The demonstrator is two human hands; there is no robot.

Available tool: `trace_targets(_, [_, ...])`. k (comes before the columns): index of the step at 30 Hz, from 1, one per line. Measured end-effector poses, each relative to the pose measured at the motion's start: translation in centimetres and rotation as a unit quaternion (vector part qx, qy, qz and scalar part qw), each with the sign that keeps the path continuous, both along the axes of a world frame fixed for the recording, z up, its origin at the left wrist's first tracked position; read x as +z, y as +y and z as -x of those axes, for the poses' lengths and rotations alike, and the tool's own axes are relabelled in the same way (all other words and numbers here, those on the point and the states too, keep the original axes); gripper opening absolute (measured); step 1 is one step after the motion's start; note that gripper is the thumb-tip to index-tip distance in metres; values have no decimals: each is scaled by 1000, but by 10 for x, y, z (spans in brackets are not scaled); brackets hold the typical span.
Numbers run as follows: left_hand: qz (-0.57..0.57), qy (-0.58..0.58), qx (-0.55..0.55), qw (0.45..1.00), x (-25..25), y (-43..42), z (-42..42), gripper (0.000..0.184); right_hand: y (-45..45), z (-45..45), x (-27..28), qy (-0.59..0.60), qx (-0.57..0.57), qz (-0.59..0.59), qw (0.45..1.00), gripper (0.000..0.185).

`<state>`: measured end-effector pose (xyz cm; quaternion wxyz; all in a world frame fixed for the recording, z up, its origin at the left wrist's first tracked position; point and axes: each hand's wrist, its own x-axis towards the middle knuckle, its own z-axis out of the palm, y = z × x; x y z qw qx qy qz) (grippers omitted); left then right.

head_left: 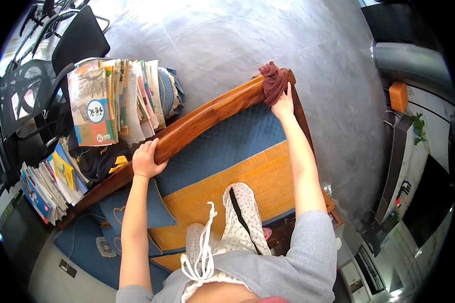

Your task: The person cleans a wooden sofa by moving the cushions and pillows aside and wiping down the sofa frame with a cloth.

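Note:
A polished wooden backrest rail [202,122] runs diagonally across the middle of the view. My left hand [147,159] grips the rail's top edge, its fingers bent over the wood. At the rail's far right end, my right hand [283,104] holds a dark red cloth [274,83] bunched over the corner, with one finger stretched along the wood. Below the rail lies a blue quilted cover [217,144], with a tan woven mat [258,171] on the seat. Blue cushions [159,207] rest near my left forearm.
Stacked books [93,108] stand behind the rail at the left, with more books [43,194] lower down. Black chairs [81,40] are at the upper left. Grey floor [222,35] stretches beyond the rail. A long cabinet [393,166] stands on the right.

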<state>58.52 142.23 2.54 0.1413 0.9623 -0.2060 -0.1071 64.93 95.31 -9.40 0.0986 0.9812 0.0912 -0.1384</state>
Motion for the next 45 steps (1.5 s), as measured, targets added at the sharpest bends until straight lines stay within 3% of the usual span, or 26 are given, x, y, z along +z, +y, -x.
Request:
trace_targets(3, [-20,1,-4,1000,2,-2,0,74,-15,-3,-10,-106,-26,-107,988,55])
trace_targets(4, [-21,1,-6,1000,3,-3,-1,73,-11,-9,-2,-151,-81,-209,963,52])
trace_targets(6, [-21,0,-11,1000,4,-5,-1,70,0,-26,21,-234,-187,-398,867,46])
trace_targets(7, [-25,6,-13,1000,1,-4,0,71,-1,-44,48,-184,-193,-555,788,39])
trace_targets(10, [-30,-22,-21,999,-2,-3,1,74,-19,-40,28,-134,-327,-608,711,35])
trace_targets(13, [-37,-28,-31,998,-4,-1,2,73,-54,-45,-18,-174,-193,-500,826,43])
trace_targets(16, [-37,-35,-31,998,-5,-4,0,72,-71,-36,-25,-176,-185,-393,883,54])
trace_targets(17, [-36,-38,-31,998,-4,-4,1,72,-83,-26,-54,-167,-184,-341,907,52])
trace_targets(19, [-35,-42,-31,998,-4,-4,0,72,-106,-16,-84,-81,-324,-369,868,41])
trace_targets(20, [-34,-42,-32,998,-4,-4,0,72,-117,-12,-89,2,-453,-435,778,32])
trace_targets(22, [-32,-41,-31,998,-3,-5,2,72,-146,-5,-94,26,-573,-620,536,19])
trace_targets(23, [-33,-38,-30,998,-2,-5,1,73,-129,1,-40,-34,-594,-677,433,23])
trace_targets(26, [-40,-30,-22,998,-2,-4,4,73,-146,30,-17,-41,-483,-844,230,30])
trace_targets(28, [-45,-27,-15,999,0,-6,5,72,-140,54,37,-29,-388,-910,141,34])
trace_targets(30, [-57,-12,-2,998,4,-9,7,71,-129,87,94,-12,-306,-938,164,49])
trace_targets(32, [-70,4,13,997,8,-13,7,71,-109,117,168,-38,-246,-934,255,69])
trace_targets(34, [-87,26,33,995,15,-18,9,71,-80,137,245,-100,-228,-918,310,62])
trace_targets(35, [-107,37,45,993,16,-20,11,72,-58,134,291,-190,-257,-788,527,43])
trace_targets(36, [-128,47,58,989,15,-21,13,73,-33,128,338,-266,-271,-601,703,25])
trace_targets(38, [-170,62,81,980,13,-21,17,76,-20,137,362,-348,-271,-407,800,9])
trace_targets(42, [-207,79,107,969,1,-18,23,83,-35,142,264,-424,-260,-542,678,6])
trace_targets(44, [-193,65,103,974,-1,-14,25,84,-35,136,267,-377,-126,-608,687,6])
trace_targets(45, [-202,89,110,969,1,-16,24,86,-35,131,291,-309,6,-627,715,6])
